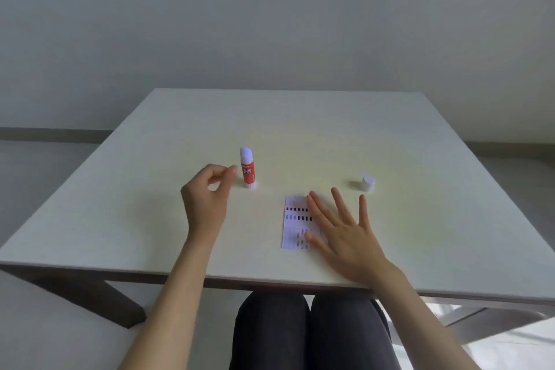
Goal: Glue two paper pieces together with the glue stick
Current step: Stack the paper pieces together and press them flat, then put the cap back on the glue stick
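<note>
Pressing flat on the printed paper [295, 224], right hand [345, 233] with fingers spread, gripping nothing. Left hand [204, 198] loosely curled, empty, just left of the upright red glue stick [247, 170], uncapped, beyond the paper's left. White cap [368, 183] beyond the paper's right. Pale table [120, 204], grey wall [270, 15].

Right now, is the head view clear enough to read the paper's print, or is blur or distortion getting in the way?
Head view: soft even light, no glare; print on the paper is blurred to dark blocks, unreadable; the wide angle splays the table edges; the cap casts a faint shadow to its left.
</note>
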Available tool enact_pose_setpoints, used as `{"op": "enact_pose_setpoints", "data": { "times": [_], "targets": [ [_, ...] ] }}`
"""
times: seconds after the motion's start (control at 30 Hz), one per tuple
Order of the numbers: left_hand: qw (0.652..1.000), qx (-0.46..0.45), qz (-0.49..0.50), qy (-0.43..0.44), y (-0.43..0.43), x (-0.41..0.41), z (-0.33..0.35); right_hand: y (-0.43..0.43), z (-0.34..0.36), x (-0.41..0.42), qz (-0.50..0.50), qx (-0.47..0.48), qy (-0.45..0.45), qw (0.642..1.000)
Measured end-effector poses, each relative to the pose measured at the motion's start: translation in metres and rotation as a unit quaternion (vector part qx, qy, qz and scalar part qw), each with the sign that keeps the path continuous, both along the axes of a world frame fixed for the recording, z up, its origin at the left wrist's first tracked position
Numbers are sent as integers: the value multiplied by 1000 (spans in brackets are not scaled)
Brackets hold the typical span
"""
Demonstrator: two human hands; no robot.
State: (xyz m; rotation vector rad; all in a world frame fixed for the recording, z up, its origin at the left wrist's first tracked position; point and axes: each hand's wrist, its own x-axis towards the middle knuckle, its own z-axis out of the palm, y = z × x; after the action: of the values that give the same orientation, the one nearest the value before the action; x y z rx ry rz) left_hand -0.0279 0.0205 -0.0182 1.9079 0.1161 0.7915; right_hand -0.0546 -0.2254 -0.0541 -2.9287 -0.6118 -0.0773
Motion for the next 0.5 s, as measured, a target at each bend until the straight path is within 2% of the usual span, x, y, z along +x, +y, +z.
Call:
{"op": "enact_pose_setpoints", "data": {
  "times": [0.07,0.2,0.27,0.37,0.43,0.5],
  "targets": [
    [998,-21,51,26,4,14,5,0,2,-1,-4,42,-2,999],
    [984,-1,-3,179,-10,34,-3,-2,3,-2,-7,79,-18,997],
    [981,16,-1,193,-16,38,-5,-1,3,-3,-11,83,-28,996],
    [984,-11,-2,179,-19,37,4,0,7,-4,-27,106,-74,991],
    [983,-67,-48,167,-21,31,15,5,13,-6,-45,179,-122,975],
    [962,-162,-140,171,-28,22,27,17,26,-7,-79,345,-111,929]
  ]
}}
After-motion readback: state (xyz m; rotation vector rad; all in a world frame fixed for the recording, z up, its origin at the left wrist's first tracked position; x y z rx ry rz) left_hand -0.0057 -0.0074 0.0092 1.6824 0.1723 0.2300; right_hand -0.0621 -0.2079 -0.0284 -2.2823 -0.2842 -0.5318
